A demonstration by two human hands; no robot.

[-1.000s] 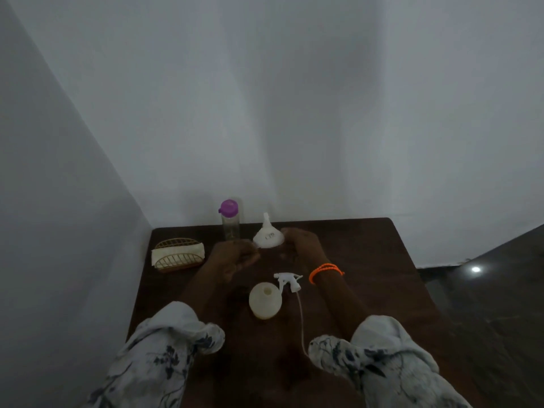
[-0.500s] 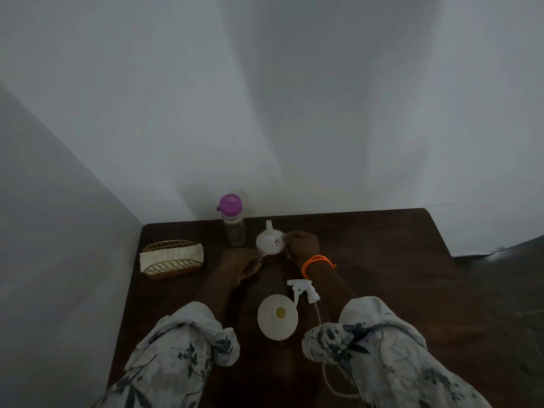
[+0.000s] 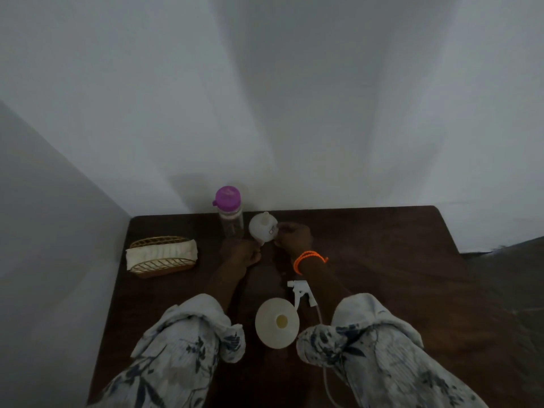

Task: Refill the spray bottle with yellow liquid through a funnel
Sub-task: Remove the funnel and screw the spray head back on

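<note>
Fingers (image 3: pixel 278 231) of your right hand (image 3: pixel 294 238) grasp the white funnel (image 3: pixel 263 228) at frame centre, while your left hand (image 3: pixel 243 254) pinches its lower rim. Below sits the open spray bottle (image 3: pixel 277 322) on the desk (image 3: pixel 382 275), its trigger head (image 3: pixel 301 291) beside it. Upper left of the funnel stands a purple-capped bottle (image 3: pixel 230 213).

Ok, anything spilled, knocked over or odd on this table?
No spill shows. The spray head lies on its side on the table, off the open spray bottle, as refilling requires. Both hands hold the funnel spout-up, still inverted.
</note>
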